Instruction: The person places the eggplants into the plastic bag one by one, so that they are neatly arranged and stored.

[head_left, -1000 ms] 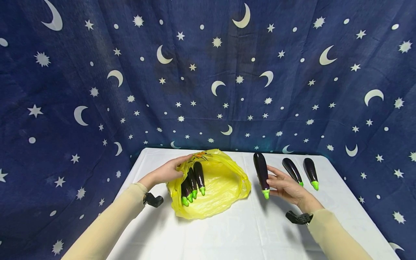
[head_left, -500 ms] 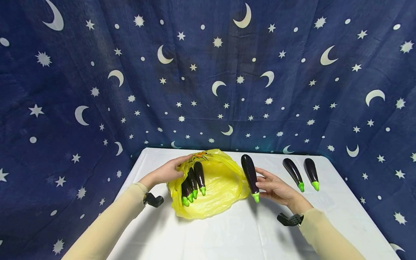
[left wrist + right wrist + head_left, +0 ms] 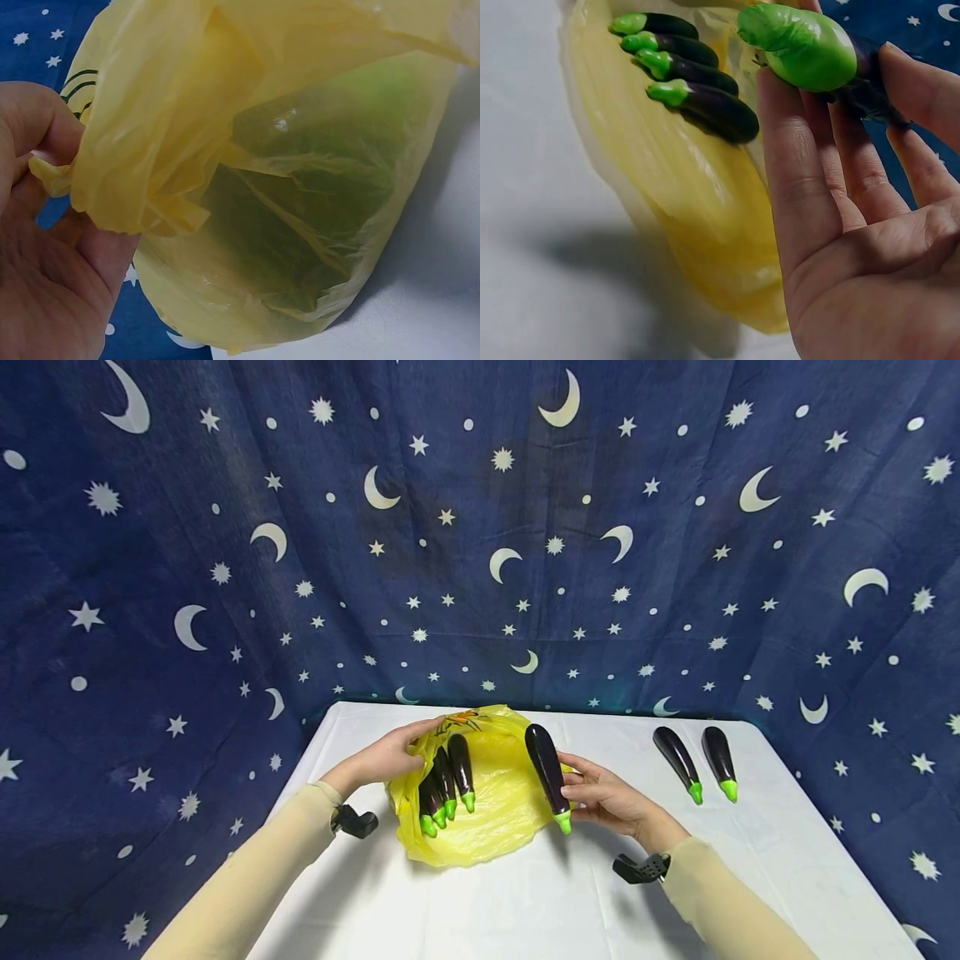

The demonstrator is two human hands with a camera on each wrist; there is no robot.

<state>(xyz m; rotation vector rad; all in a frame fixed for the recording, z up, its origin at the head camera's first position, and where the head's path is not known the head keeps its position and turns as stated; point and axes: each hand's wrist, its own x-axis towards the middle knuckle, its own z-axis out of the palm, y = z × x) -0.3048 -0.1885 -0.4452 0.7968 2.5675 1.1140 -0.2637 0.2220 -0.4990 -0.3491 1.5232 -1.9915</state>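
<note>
My right hand [image 3: 611,797] holds a dark purple eggplant [image 3: 546,768] with a green stem end, fingers on one side and thumb on the other. In the head view it overlaps the right rim of a yellow plastic bag [image 3: 495,835]. Several eggplants [image 3: 461,770] lie side by side inside the bag, along its left side, stems toward me. My left hand [image 3: 386,756] pinches the bag's left edge, its mouth spread wide. From the left wrist, the bunched plastic [image 3: 142,172] shows between thumb and fingers, with dark shapes behind the film.
Two more eggplants, one slanted [image 3: 677,763] and one farther right [image 3: 720,763], lie on the white-covered table [image 3: 525,910]. Behind the table's back edge hangs a dark blue curtain [image 3: 465,577] with moons and stars.
My right hand has carried the eggplant leftward, from beside the bag to over its right rim. My left hand and the bag have stayed in place.
</note>
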